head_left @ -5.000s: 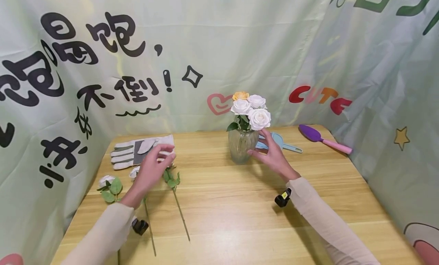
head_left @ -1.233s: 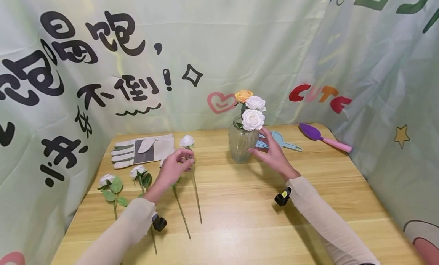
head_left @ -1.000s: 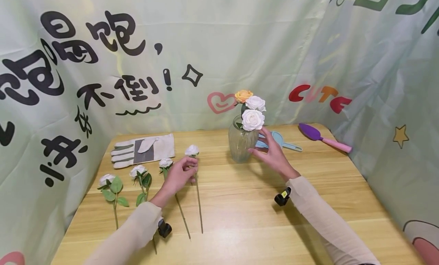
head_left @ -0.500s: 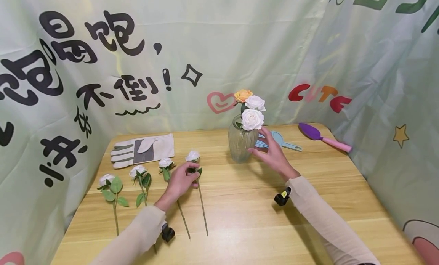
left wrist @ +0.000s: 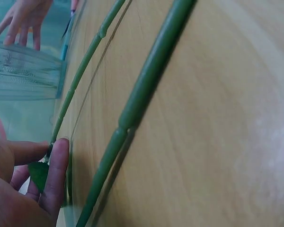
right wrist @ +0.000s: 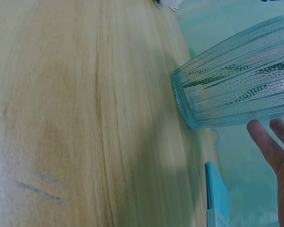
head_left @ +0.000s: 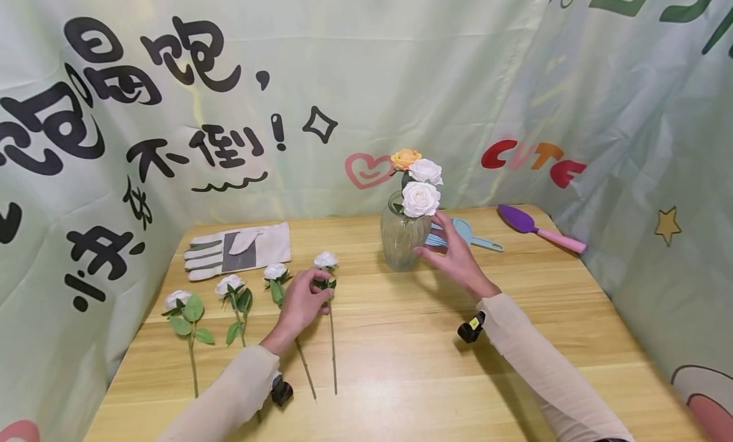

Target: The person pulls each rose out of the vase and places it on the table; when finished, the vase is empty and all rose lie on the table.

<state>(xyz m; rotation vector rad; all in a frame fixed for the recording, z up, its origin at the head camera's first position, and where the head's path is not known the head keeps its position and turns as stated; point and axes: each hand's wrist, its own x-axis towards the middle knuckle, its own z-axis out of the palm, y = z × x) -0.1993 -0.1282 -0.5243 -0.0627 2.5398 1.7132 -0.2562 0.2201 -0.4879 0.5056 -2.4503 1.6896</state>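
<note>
My left hand [head_left: 303, 300] pinches the green stem of a white rose [head_left: 326, 260] just below its bloom. In the left wrist view, thumb and finger meet on that stem [left wrist: 68, 101] beside a leaf [left wrist: 39, 176]; the stem runs close along the tabletop. Three more white roses lie to its left: one nearby [head_left: 275, 271], one in the middle [head_left: 230, 284], one outermost [head_left: 178, 299]. My right hand [head_left: 456, 259] holds the ribbed glass vase [head_left: 401, 241] from its right side, thumb in front. An orange rose [head_left: 406, 158] and two white roses [head_left: 420, 199] stand in the vase.
A grey-white work glove [head_left: 237, 251] lies at the back left of the wooden table [head_left: 389, 378]. Behind the right hand is a light-blue tool [head_left: 487, 245]. A purple trowel with a pink handle [head_left: 541, 229] lies at the back right. Printed cloth surrounds the table.
Since the oldest frame, the vase holds one white rose fewer. My left hand has brought a white rose down to the table, right of the others. The right hand stays at the vase.
</note>
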